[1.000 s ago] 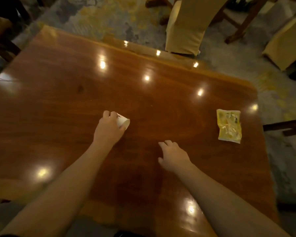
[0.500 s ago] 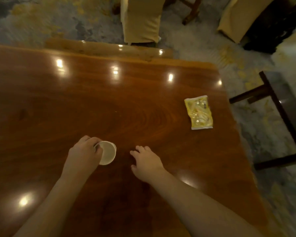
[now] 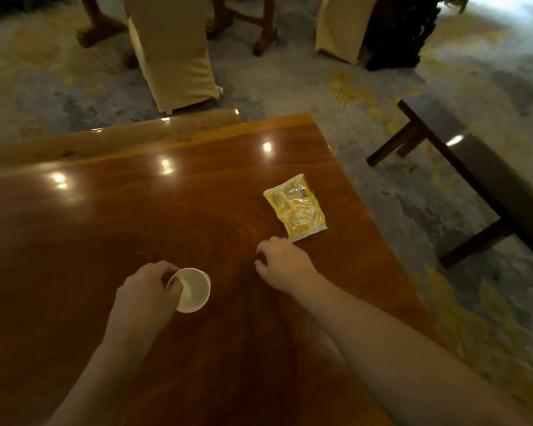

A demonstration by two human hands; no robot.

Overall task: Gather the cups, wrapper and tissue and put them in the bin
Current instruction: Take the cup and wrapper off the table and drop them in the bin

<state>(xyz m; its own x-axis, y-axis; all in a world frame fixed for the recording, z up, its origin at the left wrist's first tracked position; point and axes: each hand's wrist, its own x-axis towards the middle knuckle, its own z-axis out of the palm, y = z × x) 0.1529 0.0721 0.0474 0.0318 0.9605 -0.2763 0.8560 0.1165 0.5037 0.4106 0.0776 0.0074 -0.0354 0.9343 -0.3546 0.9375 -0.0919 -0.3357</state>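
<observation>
Left hand (image 3: pixel 145 292) gripped a white paper cup (image 3: pixel 192 289), fingers wrapped round its wall near the rim, mouth tipped toward the wearer, cup looked empty. Right hand (image 3: pixel 282 262) was loosely curled, holding nothing, knuckles up, fingertips touching or almost touching the near corner of the yellow wrapper (image 3: pixel 295 206); couldn't tell actual contact. Wrapper lay flat on the glossy wooden surface (image 3: pixel 105 229), close to its right edge, nearer the far right corner than the near one. Cup sat toward the middle of the surface, well apart from the wrapper. No tissue, second cup or bin in view.

Step in hand, as judged: picking up the wrapper with the right while the left kept the cup. Best done by pinching the near corner or sliding it a little off flat first, since thin film on polished wood is hard to lift. Stuffing it into the cup would free a hand.

Beyond: covered chairs (image 3: pixel 173 53), dark bench (image 3: pixel 486 186) on patterned carpet.
</observation>
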